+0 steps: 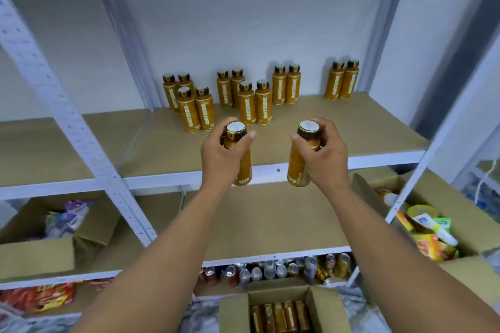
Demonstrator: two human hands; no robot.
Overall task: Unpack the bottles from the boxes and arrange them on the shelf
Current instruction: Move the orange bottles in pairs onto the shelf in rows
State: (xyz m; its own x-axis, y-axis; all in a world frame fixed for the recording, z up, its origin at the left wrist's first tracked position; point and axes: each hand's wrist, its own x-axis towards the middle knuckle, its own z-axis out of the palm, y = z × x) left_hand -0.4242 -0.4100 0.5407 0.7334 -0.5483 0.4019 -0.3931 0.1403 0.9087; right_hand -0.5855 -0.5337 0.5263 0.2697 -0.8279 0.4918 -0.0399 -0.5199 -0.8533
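The task looks partly done: twelve shelved bottles (246, 105) stand in clusters toward the back of the shelf (365, 132). The left hand (221, 155) grips the left bottle (244, 170) and the right hand (326, 154) grips the right bottle (297, 166), fingers curled round each neck, both upright at that shelf's front edge. Well below the shelf, the open box (234, 313) holds at least five boxed bottles (280, 316) yet to come out.

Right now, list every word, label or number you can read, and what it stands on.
"OATSIDE": vertical, on the shelf bottles.
Small print on the held bottles: too blurred.
Print on the red snack packets and the box packets: unreadable.
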